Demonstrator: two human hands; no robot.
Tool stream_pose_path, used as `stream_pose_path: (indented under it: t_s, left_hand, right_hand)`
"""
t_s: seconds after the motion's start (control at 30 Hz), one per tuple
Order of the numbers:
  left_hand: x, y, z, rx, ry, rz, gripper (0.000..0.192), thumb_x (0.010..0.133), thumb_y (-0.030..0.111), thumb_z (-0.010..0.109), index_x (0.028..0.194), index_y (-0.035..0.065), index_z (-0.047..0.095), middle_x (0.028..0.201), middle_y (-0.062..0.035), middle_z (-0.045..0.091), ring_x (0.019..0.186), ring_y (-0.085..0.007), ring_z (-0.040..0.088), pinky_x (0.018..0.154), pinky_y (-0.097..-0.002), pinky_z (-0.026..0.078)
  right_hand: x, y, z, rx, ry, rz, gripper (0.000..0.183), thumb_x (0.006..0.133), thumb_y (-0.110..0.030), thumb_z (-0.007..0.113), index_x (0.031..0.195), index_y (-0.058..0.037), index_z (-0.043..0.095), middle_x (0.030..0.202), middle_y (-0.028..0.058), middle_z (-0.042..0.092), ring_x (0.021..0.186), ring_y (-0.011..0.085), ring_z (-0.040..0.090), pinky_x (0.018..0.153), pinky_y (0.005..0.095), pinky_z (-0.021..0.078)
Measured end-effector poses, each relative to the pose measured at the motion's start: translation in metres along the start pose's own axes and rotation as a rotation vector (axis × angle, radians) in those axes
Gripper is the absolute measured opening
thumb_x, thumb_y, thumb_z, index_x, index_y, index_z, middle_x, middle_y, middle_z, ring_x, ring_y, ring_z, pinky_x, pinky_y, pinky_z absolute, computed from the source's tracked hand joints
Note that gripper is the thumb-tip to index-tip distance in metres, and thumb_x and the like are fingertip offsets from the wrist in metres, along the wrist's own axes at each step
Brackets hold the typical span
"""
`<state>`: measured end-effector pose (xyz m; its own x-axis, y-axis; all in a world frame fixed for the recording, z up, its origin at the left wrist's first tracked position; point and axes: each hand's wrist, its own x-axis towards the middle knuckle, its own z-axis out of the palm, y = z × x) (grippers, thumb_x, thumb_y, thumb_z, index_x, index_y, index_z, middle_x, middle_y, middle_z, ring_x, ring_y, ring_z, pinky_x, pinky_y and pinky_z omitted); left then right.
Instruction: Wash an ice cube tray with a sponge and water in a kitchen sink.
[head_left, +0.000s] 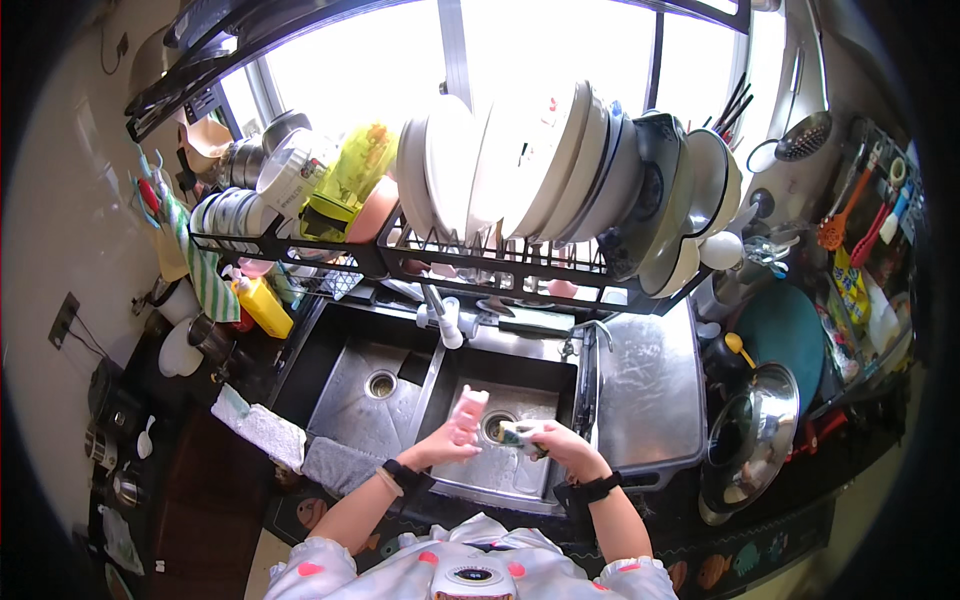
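Over the right basin of a double stainless steel sink (433, 390), my left hand (448, 442) holds a small pink object (470, 409), whose exact kind I cannot tell. My right hand (562, 444) grips a sponge (517, 435) that looks yellow and green, with white on it that may be foam. The two hands are apart, on either side of the basin's drain (498, 426). The faucet (450, 330) stands behind them at the sink's back edge.
A black dish rack (495, 266) full of plates (555, 165) spans the back. A metal drainboard (649, 390) and a steel bowl (757, 435) are at the right. Cloths (262, 431) hang over the front left edge; a yellow bottle (264, 306) stands behind.
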<state>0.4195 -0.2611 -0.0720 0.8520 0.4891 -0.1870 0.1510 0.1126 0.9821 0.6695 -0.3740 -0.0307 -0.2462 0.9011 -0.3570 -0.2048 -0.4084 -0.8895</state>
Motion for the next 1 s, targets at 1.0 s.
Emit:
stream_pose_path:
  t_s: [1.0]
  left_hand:
    - [-0.026,0.065,0.047,-0.866,-0.220,-0.083,0.058,0.091,0.049,0.041,0.128,0.0046,0.043,0.108,-0.0126,0.059,0.094,-0.0227,0.061,0.078,-0.0352,0.052]
  right_hand:
    - [-0.054,-0.038,0.090,-0.832,0.515,-0.842,0.037,0.073,0.003,0.064,0.108,-0.0076,0.065,0.096,0.0130,0.049,0.088,0.0289,0.052,0.077,0.0352,0.0442]
